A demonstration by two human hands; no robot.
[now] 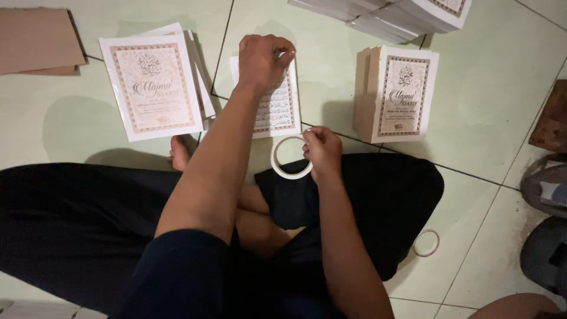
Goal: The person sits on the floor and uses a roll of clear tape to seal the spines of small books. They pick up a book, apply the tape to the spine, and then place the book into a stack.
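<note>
I sit cross-legged on a pale green tiled floor. My left hand (263, 59) reaches forward, its fingers pinched at the top edge of a thin white booklet (277, 109) with printed script lying on the floor. My right hand (322, 150) holds a white roll of tape (287, 159) just above my knee. Whether a strip of tape runs between the two hands cannot be told.
A stack of cream covers (153, 85) lies at the left, a thick stack of booklets (398, 94) at the right, more stacks (390, 18) at the top. Brown cardboard (38, 41) is far left. An empty tape ring (426, 243) and sandals (546, 189) lie right.
</note>
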